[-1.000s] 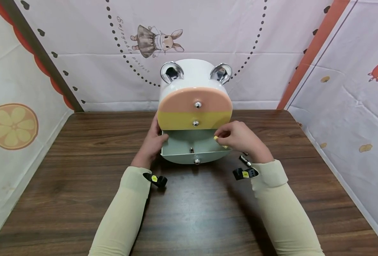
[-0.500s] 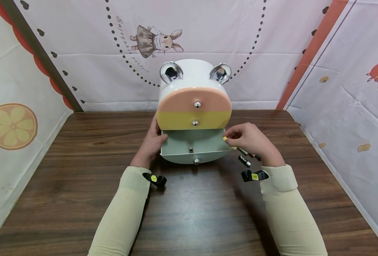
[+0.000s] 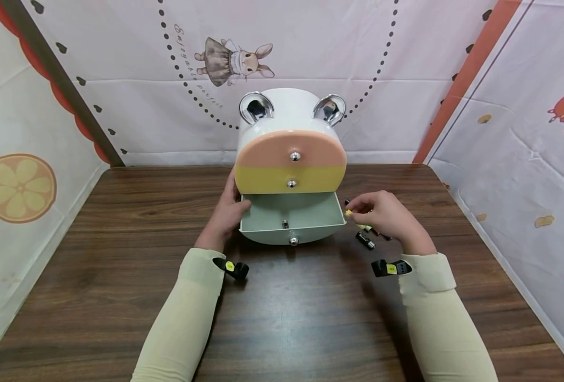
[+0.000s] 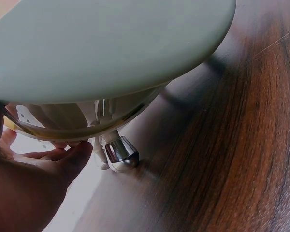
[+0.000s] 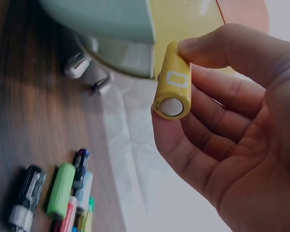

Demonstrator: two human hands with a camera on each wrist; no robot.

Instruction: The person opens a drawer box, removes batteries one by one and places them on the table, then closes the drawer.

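A white drawer box (image 3: 288,114) with silver ears stands on the table, its front banded peach and yellow. Its lowest drawer (image 3: 267,237), pale green, is pulled out, and a small battery (image 3: 285,224) lies inside. My left hand (image 3: 224,217) holds the left side of the box, thumb at the drawer's edge and fingers partly hidden behind the side. Just right of the drawer, my right hand (image 3: 382,215) pinches a yellow battery (image 5: 173,87) between thumb and fingers, one flat end facing the right wrist camera.
On the table under my right hand lie a black battery (image 5: 28,198), a green battery (image 5: 61,191) and several other batteries in mixed colours. Silver feet (image 5: 77,65) hold the box off the wooden table (image 3: 282,318). A printed cloth (image 3: 167,122) hangs behind.
My right hand has moved right and slightly toward me with the yellow battery, from over the drawer's right edge to beside it, uncovering batteries on the table. My left hand stays put.
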